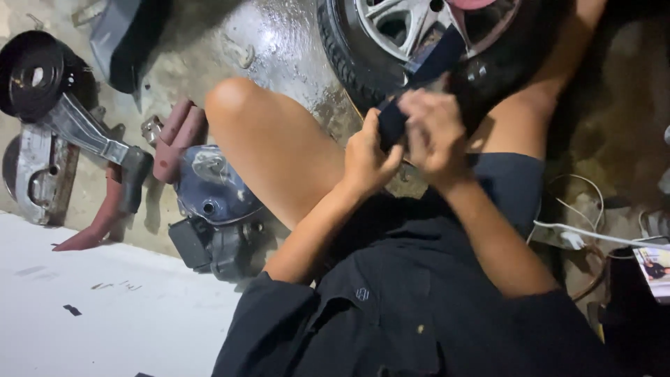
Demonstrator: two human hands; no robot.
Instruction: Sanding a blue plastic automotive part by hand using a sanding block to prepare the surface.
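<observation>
1. Head view, nearest: the person sits on a wet concrete floor (279, 42) in a dark shirt (391, 314) and dark shorts, knees drawn up, one bare knee (234, 98) raised at centre.
2. Left hand (366, 160): fingers closed around the lower end of a dark flat bar (419, 84), thumb pressed against its side.
3. Right hand (433, 132): fingers closed over the same bar just above the left hand; the two hands touch.
4. Bar position: it runs up and right from the hands to the small alloy wheel (412, 28), its far end lying at the rim where the black tyre (342, 56) meets the metal. Whether the tip is under the tyre bead cannot be told; motion blur obscures it.
5. Step in hand, as judged: levering at the tyre edge with both hands.
6. Next move, as judged: it calls for a firm two-handed hold, the wheel braced by the legs, and care that the bar does not slip on the wet rim.
7. Farther left on the floor: a dark engine casing (213, 188), reddish parts (174, 139), a grey metal arm (80, 126), a black round part (31, 73).
8. Right: white cables (586, 234).
</observation>
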